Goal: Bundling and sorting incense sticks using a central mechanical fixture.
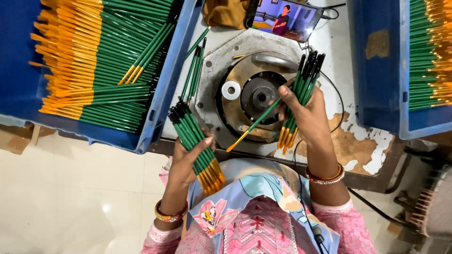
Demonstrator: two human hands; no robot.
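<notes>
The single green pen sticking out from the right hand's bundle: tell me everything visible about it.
The single pen is a slim green stick, plastic by its look, with an orange tip at its lower left end. It lies tilted, running from the right hand down-left across the round metal fixture on the table. The fingers pinch its upper end, which they hide, beside the bundle of like pens held upright in the same hand. Whether it touches the fixture cannot be told.

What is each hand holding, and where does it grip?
Left hand: a pen bundle, gripped mid-length. Right hand: another bundle, mid-length, one pen angled out.
</notes>
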